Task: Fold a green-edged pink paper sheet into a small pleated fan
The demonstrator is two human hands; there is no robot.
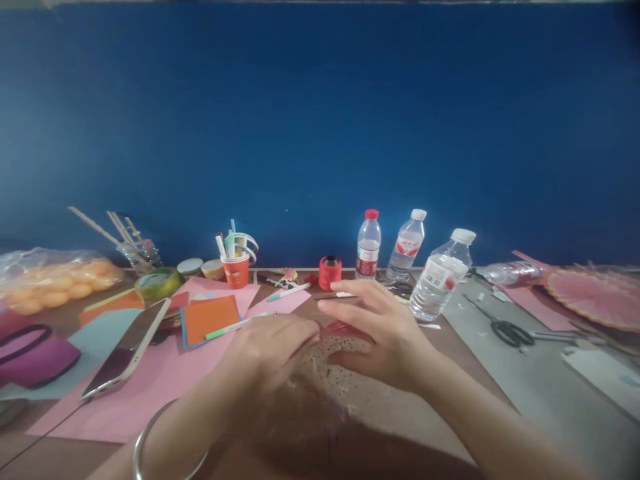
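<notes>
My left hand (277,343) is closed near the middle of the table, its fingertips pressed together by some thin red material (345,325); what they grip is too small to make out. Facing it, my right hand (377,333) has its fingers spread, over the right part of the red material. Clear, speckled plastic (333,370) lies below and between the hands. Just behind them stands a red roll (330,272), and a pen with a white tip (345,295) lies close to my right fingertips.
Three water bottles (435,280) stand behind my right hand. Black scissors (510,332) lie on a grey mat (520,373) at right. Left are a phone (127,350), orange paper (210,320), pink paper (160,393) and a red cup (236,272) of pens.
</notes>
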